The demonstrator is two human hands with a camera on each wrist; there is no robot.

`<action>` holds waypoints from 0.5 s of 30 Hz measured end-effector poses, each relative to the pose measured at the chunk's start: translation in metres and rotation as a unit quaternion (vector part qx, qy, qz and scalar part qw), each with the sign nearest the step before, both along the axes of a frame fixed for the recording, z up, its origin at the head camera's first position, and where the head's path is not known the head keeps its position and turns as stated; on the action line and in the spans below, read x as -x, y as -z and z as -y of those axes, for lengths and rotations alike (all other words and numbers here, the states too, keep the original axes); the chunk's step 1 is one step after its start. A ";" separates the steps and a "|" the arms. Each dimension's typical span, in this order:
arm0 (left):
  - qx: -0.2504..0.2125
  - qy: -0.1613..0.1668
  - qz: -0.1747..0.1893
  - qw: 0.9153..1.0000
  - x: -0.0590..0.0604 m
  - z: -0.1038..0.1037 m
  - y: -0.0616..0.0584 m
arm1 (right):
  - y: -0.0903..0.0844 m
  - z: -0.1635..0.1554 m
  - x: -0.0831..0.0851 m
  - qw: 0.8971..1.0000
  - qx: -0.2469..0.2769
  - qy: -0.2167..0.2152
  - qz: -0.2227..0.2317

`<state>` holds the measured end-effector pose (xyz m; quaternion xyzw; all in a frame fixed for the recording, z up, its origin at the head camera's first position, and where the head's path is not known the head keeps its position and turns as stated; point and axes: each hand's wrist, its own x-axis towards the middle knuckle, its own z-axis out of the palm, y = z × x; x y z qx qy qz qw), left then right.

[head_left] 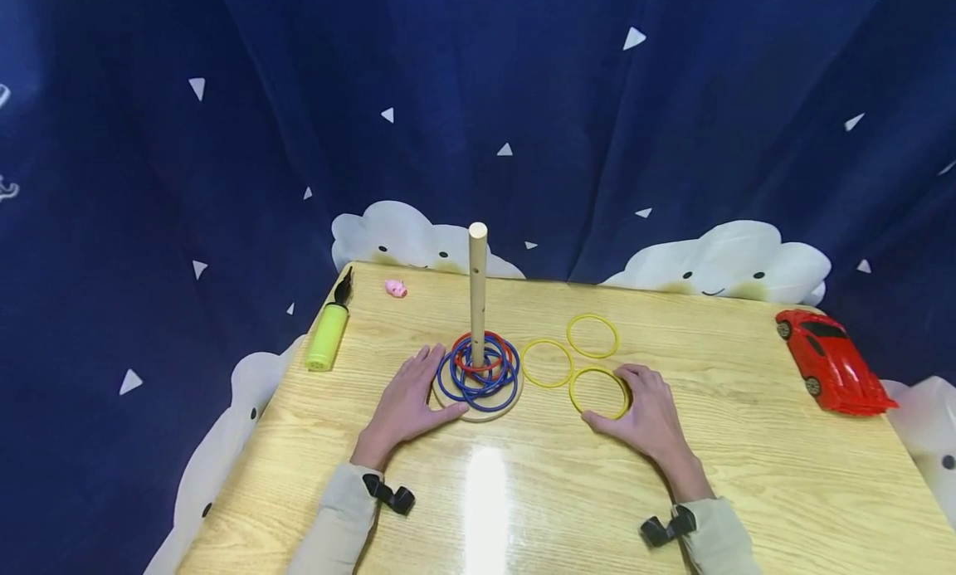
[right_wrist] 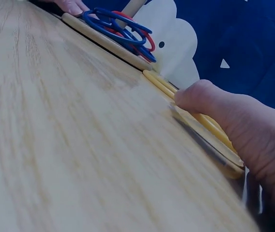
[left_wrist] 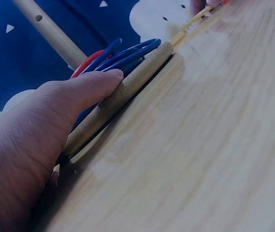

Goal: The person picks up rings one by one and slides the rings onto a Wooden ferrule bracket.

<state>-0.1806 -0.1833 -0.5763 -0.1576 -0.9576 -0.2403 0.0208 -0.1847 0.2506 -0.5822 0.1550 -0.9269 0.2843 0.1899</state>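
A wooden ring-toss stand has an upright peg [head_left: 478,297] on a round base [head_left: 481,418]. Several blue rings [head_left: 489,409] and red rings [head_left: 458,343] lie tangled around the foot of the peg. From the left side, my left hand [head_left: 409,401] grips the base, its thumb [left_wrist: 96,84] over the near rim in the left wrist view. My right hand [head_left: 648,411] holds stacked yellow rings [head_left: 572,384] flat at the tabletop, thumb at the near edge and fingers at the far edge. The right wrist view shows the thumb [right_wrist: 200,96] against these rings.
Two more yellow rings [head_left: 524,372] lie between the stand and the right hand and just behind. A green hand pump [head_left: 327,338] and a small pink pig [head_left: 396,288] are at the left back. On the right sits a red toy car [head_left: 832,363]. A blue curtain [head_left: 568,102] hangs behind.
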 end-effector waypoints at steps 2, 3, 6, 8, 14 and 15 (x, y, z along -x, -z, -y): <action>0.001 -0.001 0.003 1.000 0.001 0.000 0.001 | 0.000 0.000 0.001 1.000 0.007 -0.002 0.002; 0.001 -0.001 0.003 1.000 0.001 0.000 0.001 | 0.000 -0.001 0.001 1.000 0.011 -0.004 0.005; -0.004 0.001 -0.001 1.000 0.001 0.000 0.001 | 0.000 0.000 0.001 0.999 0.027 -0.011 0.025; -0.004 0.001 -0.003 1.000 0.001 0.000 0.002 | 0.000 0.000 0.000 0.998 0.042 -0.020 0.042; 0.005 0.001 -0.003 1.000 0.002 0.001 0.003 | 0.000 0.002 -0.001 0.995 0.077 -0.046 0.050; 0.005 0.001 -0.003 1.000 0.002 0.000 0.003 | 0.000 0.002 -0.001 0.995 0.080 -0.049 0.042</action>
